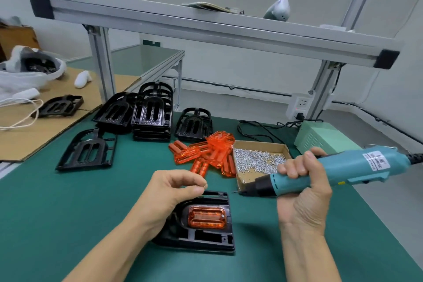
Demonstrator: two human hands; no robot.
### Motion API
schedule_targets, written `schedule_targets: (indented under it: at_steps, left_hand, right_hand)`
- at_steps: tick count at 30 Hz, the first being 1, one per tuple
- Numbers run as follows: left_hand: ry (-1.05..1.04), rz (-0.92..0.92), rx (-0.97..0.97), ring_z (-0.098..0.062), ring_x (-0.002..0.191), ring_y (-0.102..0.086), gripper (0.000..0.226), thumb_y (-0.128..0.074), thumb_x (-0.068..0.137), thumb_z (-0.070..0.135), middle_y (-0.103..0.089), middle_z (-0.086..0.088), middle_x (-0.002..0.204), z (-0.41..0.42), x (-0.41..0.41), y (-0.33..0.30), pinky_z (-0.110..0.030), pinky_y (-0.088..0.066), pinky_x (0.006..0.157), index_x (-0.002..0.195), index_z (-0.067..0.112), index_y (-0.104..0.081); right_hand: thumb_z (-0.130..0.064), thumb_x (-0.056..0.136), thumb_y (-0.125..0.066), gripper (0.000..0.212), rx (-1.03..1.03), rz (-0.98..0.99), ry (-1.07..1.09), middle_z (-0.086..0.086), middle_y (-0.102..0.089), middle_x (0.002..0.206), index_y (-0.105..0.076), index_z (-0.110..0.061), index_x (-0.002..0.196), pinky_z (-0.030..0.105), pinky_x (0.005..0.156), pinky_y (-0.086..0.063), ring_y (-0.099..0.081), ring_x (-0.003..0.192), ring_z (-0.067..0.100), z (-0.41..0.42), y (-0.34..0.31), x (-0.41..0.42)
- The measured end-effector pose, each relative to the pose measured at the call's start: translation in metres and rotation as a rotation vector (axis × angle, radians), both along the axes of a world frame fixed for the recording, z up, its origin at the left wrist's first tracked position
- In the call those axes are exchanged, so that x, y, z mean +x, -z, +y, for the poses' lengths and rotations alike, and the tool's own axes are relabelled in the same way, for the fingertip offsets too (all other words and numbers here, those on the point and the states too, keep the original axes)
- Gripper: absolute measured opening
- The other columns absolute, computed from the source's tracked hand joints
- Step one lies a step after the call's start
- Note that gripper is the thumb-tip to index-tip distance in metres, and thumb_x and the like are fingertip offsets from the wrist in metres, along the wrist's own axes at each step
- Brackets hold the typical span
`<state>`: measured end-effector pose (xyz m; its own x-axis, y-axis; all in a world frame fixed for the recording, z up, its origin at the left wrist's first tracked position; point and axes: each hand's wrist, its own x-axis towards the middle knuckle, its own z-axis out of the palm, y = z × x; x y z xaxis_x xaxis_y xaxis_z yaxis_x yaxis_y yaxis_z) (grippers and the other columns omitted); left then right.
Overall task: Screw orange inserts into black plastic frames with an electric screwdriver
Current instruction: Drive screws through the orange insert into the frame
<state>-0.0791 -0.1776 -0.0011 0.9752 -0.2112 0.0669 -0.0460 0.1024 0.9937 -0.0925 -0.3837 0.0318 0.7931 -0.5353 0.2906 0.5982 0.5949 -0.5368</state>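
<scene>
One black plastic frame flat on the green mat, nearest the viewer, between the two forearms. Glossy, D-shaped outline, ribbed recesses along the near edge. One orange insert seated in its centre well: translucent, oblong, rounded corners, long ridges inside.

Left hand over the frame's far-left corner, thumb and forefinger pinched together; something tiny possibly between the tips, too small to tell. Other fingers curled loosely.

Right hand wrapped round the electric screwdriver, fingers over the top, thumb under. Teal body, black nose, white label, black cord at the rear. Bit tip aimed left, just off the frame's far-right corner, not touching it.

Loose orange inserts heaped beyond the frame, roughly eight to ten, overlapping, exact count unclear. Cardboard tray just right of the heap, full of silver screws, too many to count.

Spare frames: one lying alone at left, a stacked cluster behind it, one more near the heap, one on the cardboard sheet far left.

One pale green power box at right.
</scene>
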Motion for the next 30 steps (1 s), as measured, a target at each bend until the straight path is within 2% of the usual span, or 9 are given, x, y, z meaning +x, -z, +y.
schedule_targets:
  at_steps: [3, 8, 11, 16, 21, 30]
  left_hand:
    - [-0.057, 0.011, -0.11, -0.01, 0.067, -0.064, 0.01, -0.076, 0.061, 0.009, -0.072, -0.009, 0.075, 0.001, -0.003, 0.001, -0.015, -0.05, 0.063, 0.07, 0.01, -0.076]
    - [-0.068, 0.037, -0.241, -0.01, 0.068, -0.063, 0.028, -0.08, 0.05, 0.025, -0.072, -0.008, 0.077, 0.005, -0.002, 0.002, -0.017, -0.051, 0.062, 0.075, 0.013, -0.077]
    - [-0.054, 0.071, -0.279, -0.011, 0.073, -0.063, 0.027, -0.081, 0.05, 0.025, -0.073, -0.007, 0.078, 0.008, 0.0, 0.003, -0.018, -0.051, 0.065, 0.074, 0.015, -0.077]
    - [-0.016, 0.074, -0.288, -0.008, 0.068, -0.064, 0.022, -0.079, 0.05, 0.021, -0.072, -0.006, 0.075, 0.004, -0.002, 0.003, -0.016, -0.05, 0.06, 0.071, 0.014, -0.077]
    - [-0.002, 0.073, -0.255, -0.011, 0.07, -0.064, 0.019, -0.078, 0.052, 0.019, -0.072, -0.009, 0.076, 0.003, -0.004, 0.002, -0.015, -0.051, 0.062, 0.07, 0.013, -0.076]
    - [-0.003, 0.088, -0.28, -0.011, 0.069, -0.062, 0.013, -0.075, 0.055, 0.014, -0.072, -0.007, 0.074, 0.002, -0.006, 0.0, -0.015, -0.05, 0.06, 0.068, 0.014, -0.076]
  right_hand:
    - [-0.008, 0.088, -0.049, 0.019, 0.029, -0.046, -0.082, -0.012, -0.035, 0.054, -0.054, -0.026, 0.084, 0.018, 0.052, -0.039, -0.035, 0.046, 0.004, 0.015, -0.009, 0.001]
    - [-0.01, 0.083, -0.053, 0.015, 0.057, -0.096, -0.153, -0.011, -0.037, 0.054, -0.056, -0.025, 0.084, 0.017, 0.052, -0.041, -0.038, 0.045, 0.003, 0.032, -0.018, 0.004]
    - [-0.011, 0.082, -0.053, 0.014, 0.075, -0.106, -0.179, -0.011, -0.038, 0.054, -0.056, -0.025, 0.084, 0.017, 0.051, -0.041, -0.038, 0.045, 0.003, 0.036, -0.018, 0.005]
    - [-0.013, 0.073, -0.061, 0.015, 0.08, -0.104, -0.195, -0.011, -0.038, 0.053, -0.057, -0.024, 0.081, 0.017, 0.051, -0.042, -0.039, 0.044, 0.003, 0.041, -0.017, 0.006]
    - [-0.012, 0.083, -0.052, 0.013, 0.074, -0.103, -0.186, -0.011, -0.037, 0.052, -0.056, -0.025, 0.08, 0.018, 0.051, -0.041, -0.038, 0.044, 0.004, 0.042, -0.019, 0.006]
    - [-0.012, 0.083, -0.051, 0.013, 0.073, -0.11, -0.198, -0.011, -0.038, 0.052, -0.055, -0.024, 0.081, 0.018, 0.051, -0.041, -0.039, 0.043, 0.004, 0.042, -0.018, 0.005]
